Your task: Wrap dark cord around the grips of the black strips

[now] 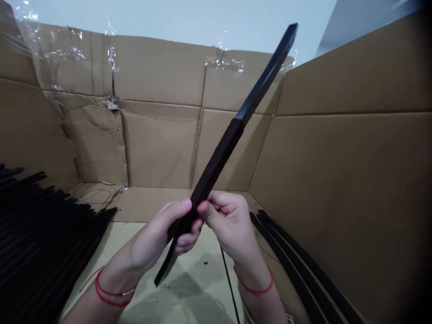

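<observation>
A long dark bar [265, 83], slightly bent toward its upper end, is held at a slant in front of me. Dark brown cord is wound tightly around its middle as a wrapped grip [221, 155]. My left hand [168, 229] is closed around the lower part of the bar, thumb lying along it. Just to the right, my right hand [227, 218] is closed in a pinch against the edge of the wrapping. From behind that hand a thin dark cord [230, 283] trails down to the lower edge of the view. What lies between the right fingertips is mostly hidden.
Tall cardboard walls [158, 144] with clear tape surround a pale work surface [135, 265]. Many dark strips [43, 234] are stacked at left. Several long dark strips [297, 274] lean along the right side. A small dark scrap [205, 263] lies on the surface.
</observation>
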A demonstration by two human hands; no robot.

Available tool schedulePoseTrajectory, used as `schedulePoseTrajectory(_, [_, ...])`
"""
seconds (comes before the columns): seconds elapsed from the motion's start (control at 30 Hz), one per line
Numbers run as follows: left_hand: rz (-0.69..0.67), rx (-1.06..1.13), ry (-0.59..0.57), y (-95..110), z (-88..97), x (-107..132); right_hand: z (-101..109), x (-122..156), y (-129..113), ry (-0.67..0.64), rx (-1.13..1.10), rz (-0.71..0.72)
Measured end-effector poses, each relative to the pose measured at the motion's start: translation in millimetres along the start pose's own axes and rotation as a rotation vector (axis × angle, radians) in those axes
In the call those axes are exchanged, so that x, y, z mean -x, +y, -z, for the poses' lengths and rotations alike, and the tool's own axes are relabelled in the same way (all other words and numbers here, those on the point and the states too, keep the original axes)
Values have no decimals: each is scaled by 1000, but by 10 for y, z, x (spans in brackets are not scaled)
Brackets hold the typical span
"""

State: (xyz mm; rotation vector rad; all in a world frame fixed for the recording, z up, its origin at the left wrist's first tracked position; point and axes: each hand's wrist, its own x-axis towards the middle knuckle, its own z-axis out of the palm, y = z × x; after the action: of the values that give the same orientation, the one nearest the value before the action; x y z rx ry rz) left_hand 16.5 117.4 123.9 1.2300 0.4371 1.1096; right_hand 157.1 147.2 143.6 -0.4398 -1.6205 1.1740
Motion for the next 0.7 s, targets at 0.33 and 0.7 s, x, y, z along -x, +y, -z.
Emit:
schedulePoseTrajectory(0.33, [-23,12,69,-95,-71,-103,-120,30,55,215,144,116])
schedulePoseTrajectory(0.7, [144,21,71,76,38,-56,9,-17,-9,106,94,-24])
